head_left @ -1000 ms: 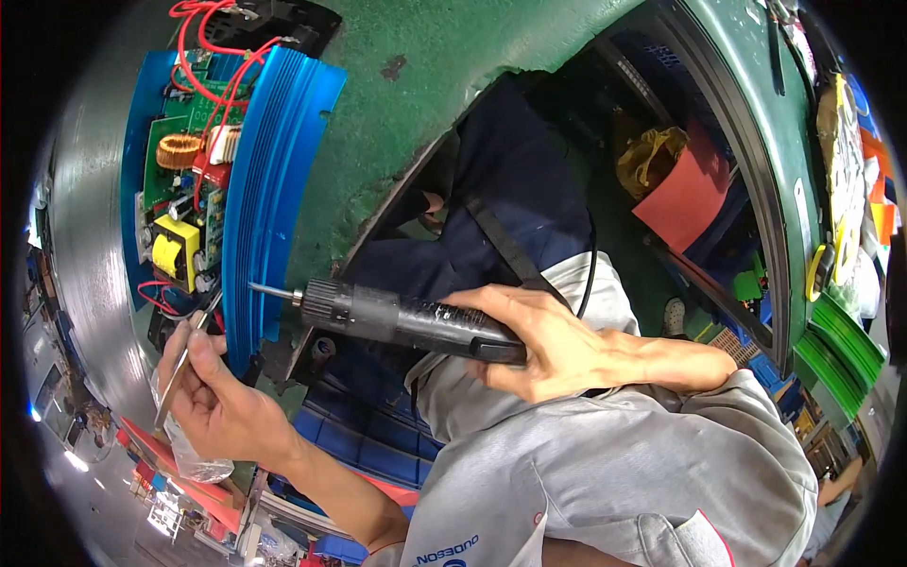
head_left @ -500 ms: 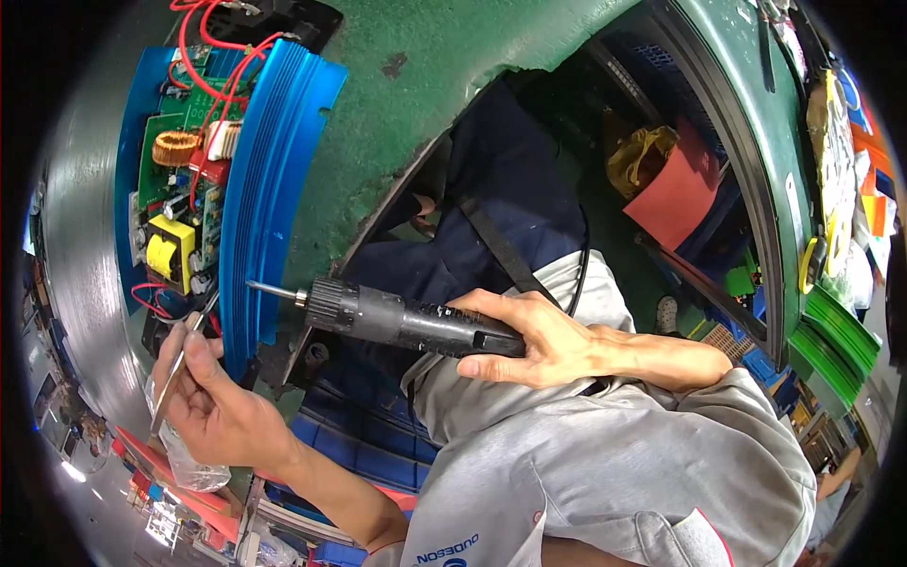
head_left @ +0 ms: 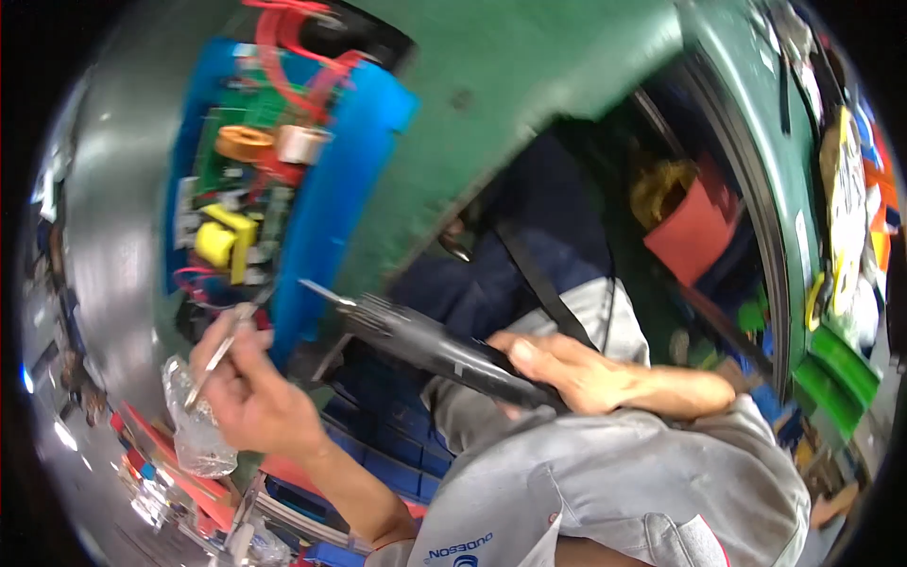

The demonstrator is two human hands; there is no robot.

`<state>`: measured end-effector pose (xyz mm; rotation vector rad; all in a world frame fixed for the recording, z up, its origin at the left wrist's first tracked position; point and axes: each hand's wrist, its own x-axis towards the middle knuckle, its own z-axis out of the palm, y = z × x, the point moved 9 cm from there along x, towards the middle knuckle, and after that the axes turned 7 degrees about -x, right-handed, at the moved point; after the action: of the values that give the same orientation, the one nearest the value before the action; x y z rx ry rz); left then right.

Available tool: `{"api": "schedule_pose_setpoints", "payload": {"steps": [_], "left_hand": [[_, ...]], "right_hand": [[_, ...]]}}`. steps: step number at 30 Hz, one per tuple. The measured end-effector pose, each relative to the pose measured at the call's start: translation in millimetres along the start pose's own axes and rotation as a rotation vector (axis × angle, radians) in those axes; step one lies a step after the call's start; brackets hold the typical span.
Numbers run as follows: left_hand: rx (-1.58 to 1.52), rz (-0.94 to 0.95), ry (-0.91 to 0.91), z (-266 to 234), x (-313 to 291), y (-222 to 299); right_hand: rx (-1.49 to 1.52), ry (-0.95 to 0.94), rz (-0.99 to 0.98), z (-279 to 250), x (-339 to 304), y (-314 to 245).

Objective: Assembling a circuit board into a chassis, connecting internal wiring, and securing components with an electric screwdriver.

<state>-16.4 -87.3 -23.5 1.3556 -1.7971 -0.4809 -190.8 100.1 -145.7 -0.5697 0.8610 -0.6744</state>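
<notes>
My right hand (head_left: 576,378) is wrapped round a black electric screwdriver (head_left: 430,348). Its thin metal bit points up and left, close to the near side wall of a blue metal housing (head_left: 326,227); I cannot tell whether they touch. Inside the housing sits a green circuit board (head_left: 220,156) with a copper-wound coil (head_left: 244,144), a yellow transformer (head_left: 219,244) and red wires (head_left: 274,57). At the housing's lower end, my left hand (head_left: 260,392) pinches slim silver tweezers (head_left: 213,367), tips near the board's edge. Motion blurs the picture.
A clear plastic bag (head_left: 200,430) lies beside my left hand. Under the green bench top (head_left: 529,38) stands a bin with a red-pink sheet (head_left: 694,236). Green metal profiles (head_left: 836,383) lie at the right. Blue crates (head_left: 378,444) are below the bench.
The whole view has shifted, so the housing appears farther right. The screwdriver has tilted, its rear end lower, and my right hand has changed its grip. My left hand still pinches the tweezers.
</notes>
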Motion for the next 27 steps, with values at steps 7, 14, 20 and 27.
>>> {"api": "schedule_pose_setpoints", "payload": {"steps": [7,14,20,27], "left_hand": [[-0.167,0.124,-0.14,11,-8,7],[-0.178,0.151,-0.155,3,1,12],[-0.175,0.197,-0.209,5,8,14],[-0.172,0.218,-0.247,5,6,13]], "right_hand": [[-0.058,0.123,0.026,-4,-9,14],[-0.013,0.069,0.124,-1,-13,4],[0.302,-0.062,0.232,8,-11,13],[0.212,-0.017,0.137,12,-10,-3]]}}
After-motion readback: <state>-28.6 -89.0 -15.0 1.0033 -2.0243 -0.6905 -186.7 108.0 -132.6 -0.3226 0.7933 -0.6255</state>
